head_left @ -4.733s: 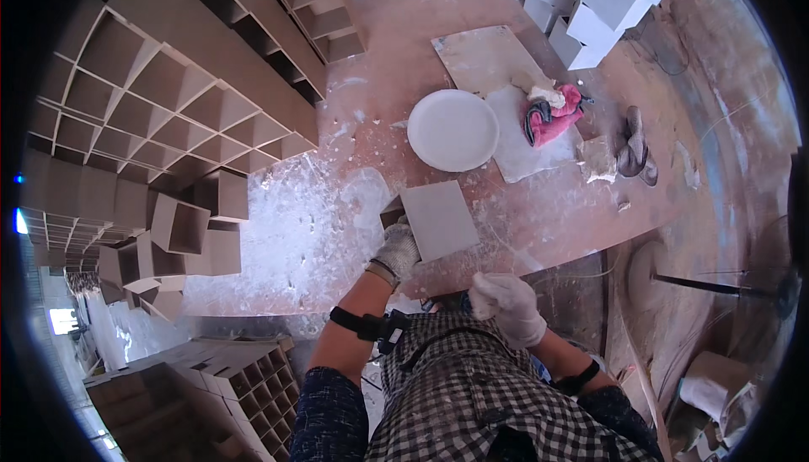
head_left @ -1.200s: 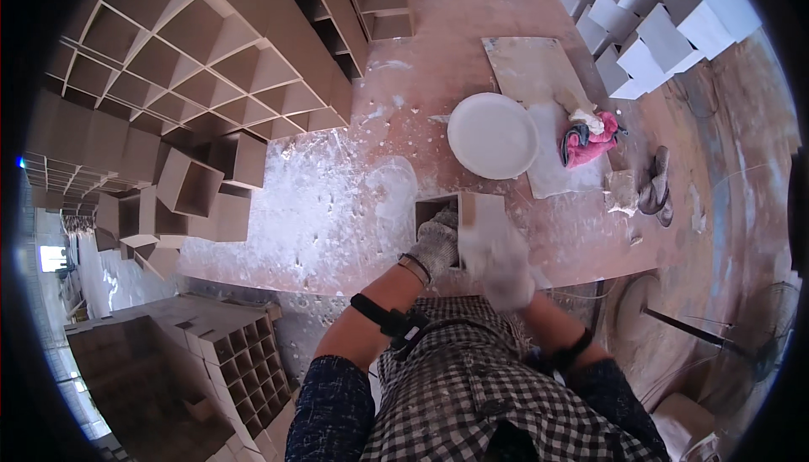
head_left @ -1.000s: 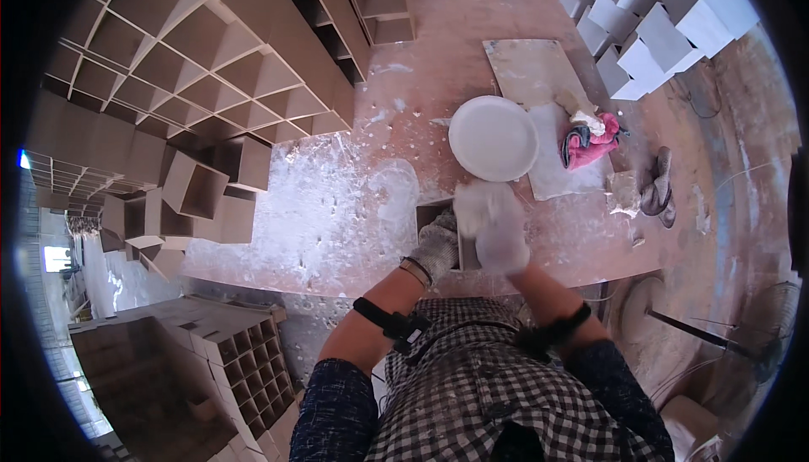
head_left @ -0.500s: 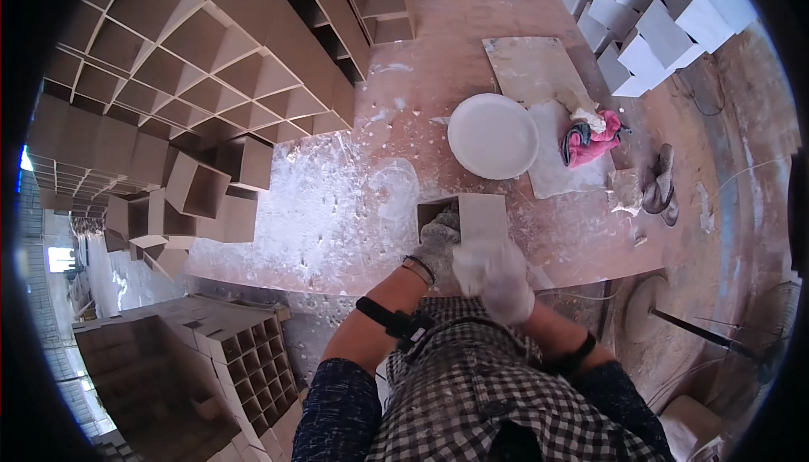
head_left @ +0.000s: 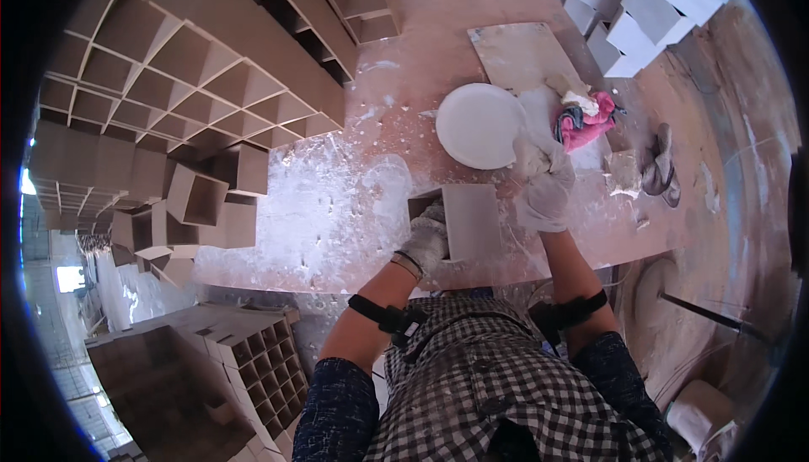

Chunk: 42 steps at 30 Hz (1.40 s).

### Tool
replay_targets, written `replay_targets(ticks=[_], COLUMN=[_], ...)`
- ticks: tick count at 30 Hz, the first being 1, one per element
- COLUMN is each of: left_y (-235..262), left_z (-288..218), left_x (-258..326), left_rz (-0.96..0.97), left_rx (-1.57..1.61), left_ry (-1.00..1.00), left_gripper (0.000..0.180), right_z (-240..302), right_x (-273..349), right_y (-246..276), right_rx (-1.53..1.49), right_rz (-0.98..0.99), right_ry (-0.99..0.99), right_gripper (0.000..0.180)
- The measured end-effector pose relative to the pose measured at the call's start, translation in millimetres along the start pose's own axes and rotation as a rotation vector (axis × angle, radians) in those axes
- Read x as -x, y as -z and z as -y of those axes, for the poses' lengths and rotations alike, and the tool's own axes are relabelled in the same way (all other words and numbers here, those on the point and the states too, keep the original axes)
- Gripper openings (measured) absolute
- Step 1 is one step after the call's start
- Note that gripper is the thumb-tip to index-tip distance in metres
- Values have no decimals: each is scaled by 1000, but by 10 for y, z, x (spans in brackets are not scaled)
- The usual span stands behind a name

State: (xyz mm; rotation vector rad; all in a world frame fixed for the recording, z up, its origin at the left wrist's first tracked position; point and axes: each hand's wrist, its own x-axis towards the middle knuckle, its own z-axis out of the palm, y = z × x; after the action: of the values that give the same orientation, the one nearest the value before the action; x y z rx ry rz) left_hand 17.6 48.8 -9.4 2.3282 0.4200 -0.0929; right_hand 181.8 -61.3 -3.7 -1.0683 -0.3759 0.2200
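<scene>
A small grey-brown cardboard box (head_left: 474,222) lies on the worktable in front of me, its open side toward the left. My left hand (head_left: 428,239), in a whitish work glove, has its fingers inside that opening and grips the box. Beyond the box sits a round white shallow dish (head_left: 478,127). My right hand (head_left: 546,192), also gloved, is by the dish's right rim, apart from the box. Its fingers are blurred, and whether they hold anything is unclear.
Stacked brown box grids (head_left: 202,66) stand at the far left, with several loose open boxes (head_left: 198,194) below them. White boxes (head_left: 628,19) are piled at the far right. A flat board (head_left: 527,53), a pink cloth (head_left: 587,125) and a dark grey glove-like bundle (head_left: 661,167) lie on the right.
My right hand has moved from the box's near edge out to the right and away, beside the dish. My left hand stays at the box opening. The whole view has shifted slightly.
</scene>
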Motion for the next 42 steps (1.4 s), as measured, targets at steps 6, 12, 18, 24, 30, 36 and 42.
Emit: replay_targets(ticks=[6,12,18,24,30,36,42], left_y=[-279,-10,-565,-246,-353,-118,96], left_z=[228,-46,774,394,521,313,388], left_x=[-159,-126,-184,-163,-175,-127,-120], left_rz=[122,221,38,119,88,18,62], left_rx=[113,158,571,246,565,-212,1248], left_ry=[174,174,332,83,159,-196,585], left_gripper=[35,40,42,44,46,45,46], right_z=[40,349,563,525,302,628,787], right_x=[112,741,1332,462,469,1269,1642], right_y=[-4,169,287,-87,-588,-100,148], right_rx=[29,-302,-252,62,247,387,60], right_rz=[368,183,168,244,189,589,141], right_ry=[-216,-719,-701,-192,-117,-372,-287], right_gripper=[15,26,23,13,12,9,12])
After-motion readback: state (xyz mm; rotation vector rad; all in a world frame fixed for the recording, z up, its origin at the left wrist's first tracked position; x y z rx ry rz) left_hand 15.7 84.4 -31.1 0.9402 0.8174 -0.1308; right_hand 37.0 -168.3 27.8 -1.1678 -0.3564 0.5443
